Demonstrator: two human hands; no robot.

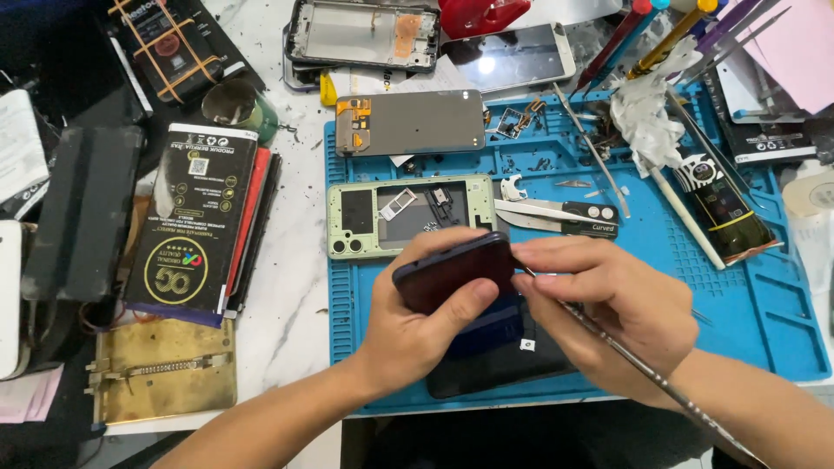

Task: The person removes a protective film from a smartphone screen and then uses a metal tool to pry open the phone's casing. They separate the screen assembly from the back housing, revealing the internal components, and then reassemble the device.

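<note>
My left hand [417,317] grips a dark phone [456,269], held tilted above the blue work mat [738,295]. My right hand [608,304] pinches a thin metal pry tool [643,369] whose tip meets the phone's right edge. Under both hands a dark flat phone panel [499,360] lies on the mat. Just behind the hands rests a pale green phone frame [356,213] with its insides exposed.
A grey display panel [413,122], curved tweezers [556,213] and small screws and parts lie on the mat. Further back are phone frames [365,35], a phone [508,56] and several tools [660,35]. To the left lie black boxes [195,226] and a brass plate [161,369].
</note>
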